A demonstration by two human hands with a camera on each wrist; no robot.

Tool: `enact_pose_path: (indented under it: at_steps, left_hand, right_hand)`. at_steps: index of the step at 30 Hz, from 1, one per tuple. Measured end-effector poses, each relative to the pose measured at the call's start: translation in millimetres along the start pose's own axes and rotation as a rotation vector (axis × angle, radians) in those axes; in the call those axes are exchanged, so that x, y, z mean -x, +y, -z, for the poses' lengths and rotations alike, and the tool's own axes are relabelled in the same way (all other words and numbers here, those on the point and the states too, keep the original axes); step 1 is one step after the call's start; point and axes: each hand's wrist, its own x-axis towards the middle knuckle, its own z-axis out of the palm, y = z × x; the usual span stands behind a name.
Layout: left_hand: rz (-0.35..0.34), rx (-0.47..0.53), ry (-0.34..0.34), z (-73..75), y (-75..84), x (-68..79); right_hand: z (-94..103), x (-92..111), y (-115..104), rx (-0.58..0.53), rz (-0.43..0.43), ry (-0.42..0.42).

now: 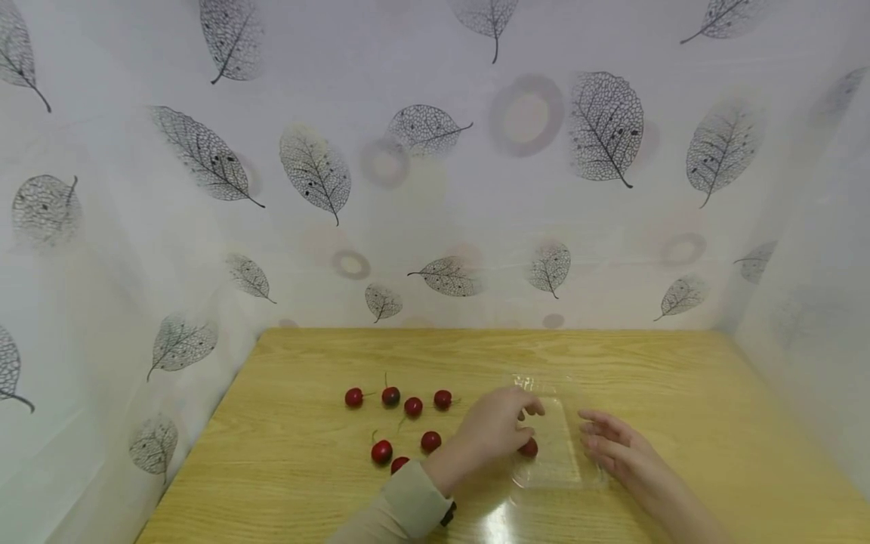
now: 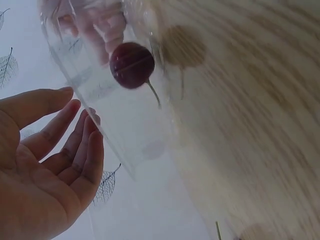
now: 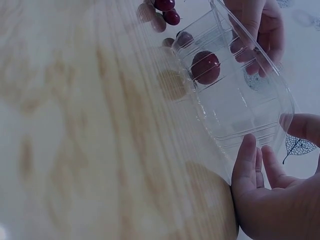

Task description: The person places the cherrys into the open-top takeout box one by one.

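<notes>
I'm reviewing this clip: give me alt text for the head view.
A person's left hand reaches over a clear plastic container with one cherry in it; the right hand is at its right side. Seven more cherries show to the left on a wooden table, before a leaf-patterned backdrop.

wrist views close beside tray (image 3: 240,111)

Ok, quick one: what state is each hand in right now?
Left hand: open, holding nothing, near the cherry in the clear tray.
Right hand: open, at the tray's edge; whether it touches can't be told.
</notes>
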Motion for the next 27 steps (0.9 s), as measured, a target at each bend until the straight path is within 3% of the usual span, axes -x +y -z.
enact_pose_path:
  at_steps: [6, 12, 20, 27]
  left_hand:
    - [0.001, 0.082, 0.030, 9.4, -12.9, 0.4]
    - [-0.012, 0.092, 0.071, 19.0, -25.3, 3.9]
    - [0.057, 0.112, 0.105, 30.3, -40.4, 9.9]
    - [0.071, 0.125, 0.135, 42.5, -54.5, 13.8]
  right_hand:
    - [0.4, -0.3, 1.1, -0.023, 0.022, -0.020]
    - [0.6, -0.5, 1.6, -0.018, 0.022, -0.020]
    - [1.6, -1.8, 3.6, -0.030, 0.028, -0.035]
    - [2.9, -2.7, 3.0, -0.020, 0.019, -0.028]
